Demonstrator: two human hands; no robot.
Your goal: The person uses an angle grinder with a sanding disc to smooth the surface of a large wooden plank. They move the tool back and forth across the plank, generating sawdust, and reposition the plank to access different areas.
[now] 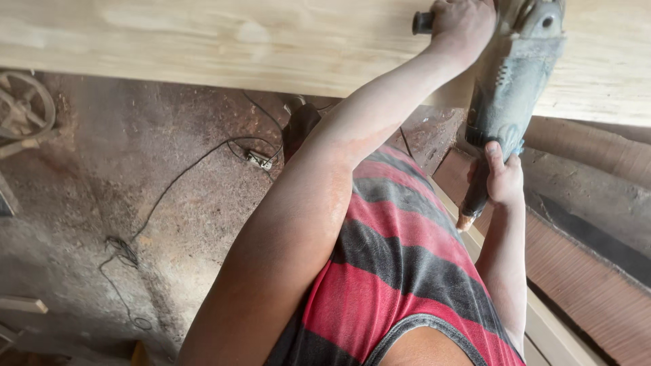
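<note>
While the left hand point(462, 26) wraps the black side handle point(422, 22) at upper right, the right hand point(504, 177) grips the angle grinder point(510, 88) body, fingers closed, against the pale wooden plank point(203, 44).

Pale plank point(203, 41) lies bare left of grinder point(508, 81).

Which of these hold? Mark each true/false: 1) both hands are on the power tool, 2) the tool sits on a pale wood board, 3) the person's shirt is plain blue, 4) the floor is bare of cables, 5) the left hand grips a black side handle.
1) True: the left hand and right hand both hold the grinder.
2) True: it rests on the pale wood board.
3) False: the shirt is striped red and dark grey.
4) False: a black cable runs across the dusty floor.
5) True: it grips the side handle.
</note>
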